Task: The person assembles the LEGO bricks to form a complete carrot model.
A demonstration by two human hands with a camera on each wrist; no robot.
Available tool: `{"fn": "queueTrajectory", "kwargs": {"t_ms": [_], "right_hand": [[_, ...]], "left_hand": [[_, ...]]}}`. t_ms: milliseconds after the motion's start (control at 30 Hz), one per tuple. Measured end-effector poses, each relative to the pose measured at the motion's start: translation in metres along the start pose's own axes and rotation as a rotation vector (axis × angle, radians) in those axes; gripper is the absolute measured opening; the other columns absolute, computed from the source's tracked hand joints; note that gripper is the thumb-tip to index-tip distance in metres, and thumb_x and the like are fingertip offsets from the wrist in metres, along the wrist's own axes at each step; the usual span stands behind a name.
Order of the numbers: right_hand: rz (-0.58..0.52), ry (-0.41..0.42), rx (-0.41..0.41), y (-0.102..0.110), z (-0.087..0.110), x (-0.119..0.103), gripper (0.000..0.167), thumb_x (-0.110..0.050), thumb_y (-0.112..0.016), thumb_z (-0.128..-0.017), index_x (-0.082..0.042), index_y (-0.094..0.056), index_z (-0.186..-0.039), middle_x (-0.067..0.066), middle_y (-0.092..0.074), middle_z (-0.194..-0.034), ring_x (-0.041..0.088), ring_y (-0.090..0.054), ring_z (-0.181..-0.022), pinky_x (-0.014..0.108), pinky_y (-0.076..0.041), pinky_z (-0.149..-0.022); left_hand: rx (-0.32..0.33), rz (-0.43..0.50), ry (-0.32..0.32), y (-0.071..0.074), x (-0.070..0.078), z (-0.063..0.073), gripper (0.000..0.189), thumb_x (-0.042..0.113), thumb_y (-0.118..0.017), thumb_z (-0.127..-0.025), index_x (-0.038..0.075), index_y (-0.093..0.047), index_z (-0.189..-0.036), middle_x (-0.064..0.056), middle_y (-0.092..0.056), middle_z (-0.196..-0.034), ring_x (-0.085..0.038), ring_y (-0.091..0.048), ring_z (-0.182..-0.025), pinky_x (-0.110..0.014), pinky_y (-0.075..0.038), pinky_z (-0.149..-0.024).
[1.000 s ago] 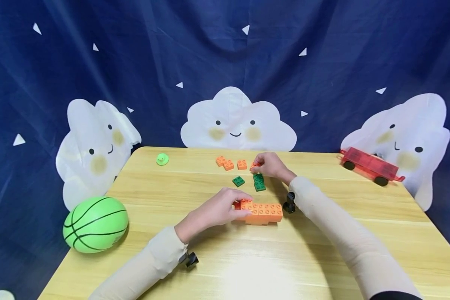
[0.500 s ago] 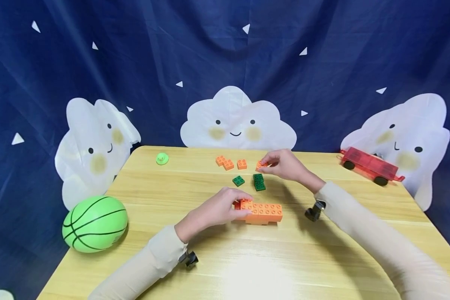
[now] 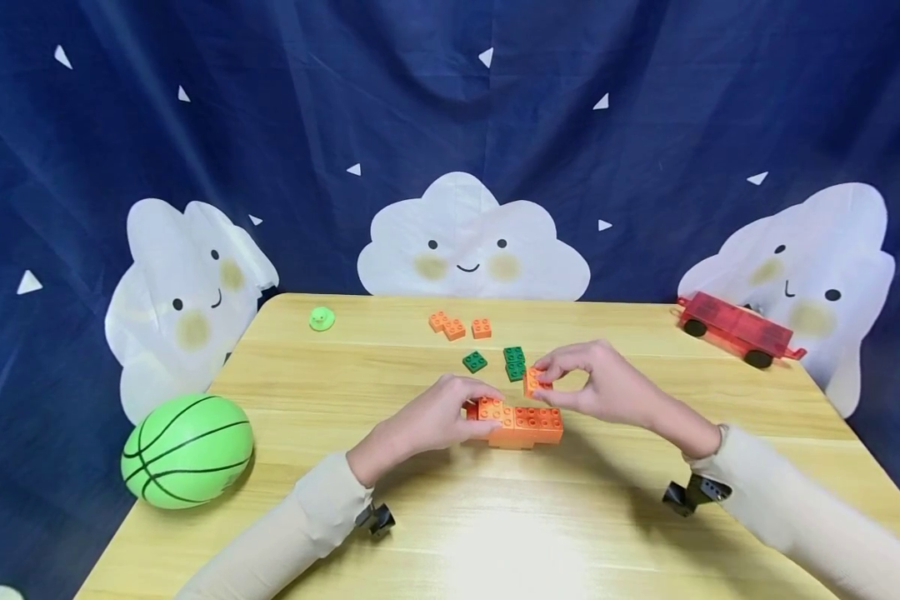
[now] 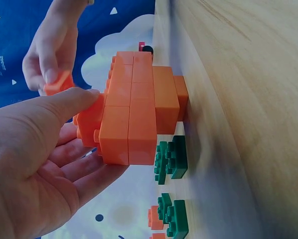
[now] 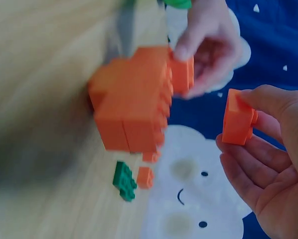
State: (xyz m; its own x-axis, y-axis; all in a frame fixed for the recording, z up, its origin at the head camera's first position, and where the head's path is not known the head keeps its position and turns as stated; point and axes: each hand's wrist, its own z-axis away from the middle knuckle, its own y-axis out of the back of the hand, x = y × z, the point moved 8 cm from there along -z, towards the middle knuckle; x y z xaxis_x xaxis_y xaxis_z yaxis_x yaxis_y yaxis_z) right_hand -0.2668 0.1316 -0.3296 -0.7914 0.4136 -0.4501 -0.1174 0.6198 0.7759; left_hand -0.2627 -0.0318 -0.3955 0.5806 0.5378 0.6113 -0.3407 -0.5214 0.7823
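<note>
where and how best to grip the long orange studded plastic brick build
Probably pinch the build across its right end, coming from the right: that end is straight-sided and uncovered, while the left hand holds its raised left end.

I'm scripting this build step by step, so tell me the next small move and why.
Lowering the loose orange brick onto the bare studs at the right end of the orange build seems the likely next move. The right hand holds that brick above the build, not yet touching it, while the left hand grips the build's other end.
</note>
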Motion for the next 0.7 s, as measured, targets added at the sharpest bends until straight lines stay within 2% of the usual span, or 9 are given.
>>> {"fn": "queueTrajectory", "kwargs": {"t_ms": [200,367,600,700], "right_hand": [[-0.001,0.050,0.005,-0.013,0.018,-0.017,0.021,-0.006,-0.085,-0.080,-0.022,-0.072,-0.084,-0.006,-0.079,-0.098,0.016,-0.076,-0.094,0.029,-0.062,-0.083],[-0.017,0.044,0.014,-0.027,0.022,-0.017,0.017,-0.008,-0.085,-0.082,-0.020,-0.074,-0.087,-0.005,-0.078,-0.098,0.014,-0.074,-0.093,0.023,-0.060,-0.084],[-0.042,0.024,0.019,-0.039,0.023,-0.011,0.011,-0.009,-0.084,-0.084,-0.016,-0.079,-0.091,0.001,-0.079,-0.102,0.019,-0.075,-0.097,0.037,-0.063,-0.083],[-0.039,0.010,0.014,-0.043,0.021,-0.008,0.012,-0.008,-0.085,-0.083,-0.015,-0.080,-0.091,0.001,-0.080,-0.102,0.020,-0.076,-0.098,0.038,-0.063,-0.084]], "left_hand": [[0.000,0.020,-0.019,-0.003,0.000,-0.001,0.037,0.025,-0.078,-0.093,0.008,-0.073,-0.126,0.002,-0.073,-0.098,-0.015,-0.060,-0.079,-0.022,-0.050,-0.069],[0.007,0.041,-0.002,-0.001,-0.002,0.001,0.036,0.024,-0.078,-0.093,0.008,-0.074,-0.125,0.001,-0.075,-0.104,-0.017,-0.062,-0.083,-0.026,-0.052,-0.073],[0.012,0.033,-0.021,-0.001,-0.002,-0.001,0.029,0.023,-0.078,-0.093,0.014,-0.076,-0.120,0.005,-0.076,-0.104,-0.015,-0.062,-0.082,-0.023,-0.051,-0.072],[0.014,0.035,-0.028,-0.001,-0.002,-0.001,0.027,0.022,-0.078,-0.093,0.015,-0.076,-0.119,0.005,-0.076,-0.105,-0.013,-0.061,-0.082,-0.022,-0.051,-0.071]]}}
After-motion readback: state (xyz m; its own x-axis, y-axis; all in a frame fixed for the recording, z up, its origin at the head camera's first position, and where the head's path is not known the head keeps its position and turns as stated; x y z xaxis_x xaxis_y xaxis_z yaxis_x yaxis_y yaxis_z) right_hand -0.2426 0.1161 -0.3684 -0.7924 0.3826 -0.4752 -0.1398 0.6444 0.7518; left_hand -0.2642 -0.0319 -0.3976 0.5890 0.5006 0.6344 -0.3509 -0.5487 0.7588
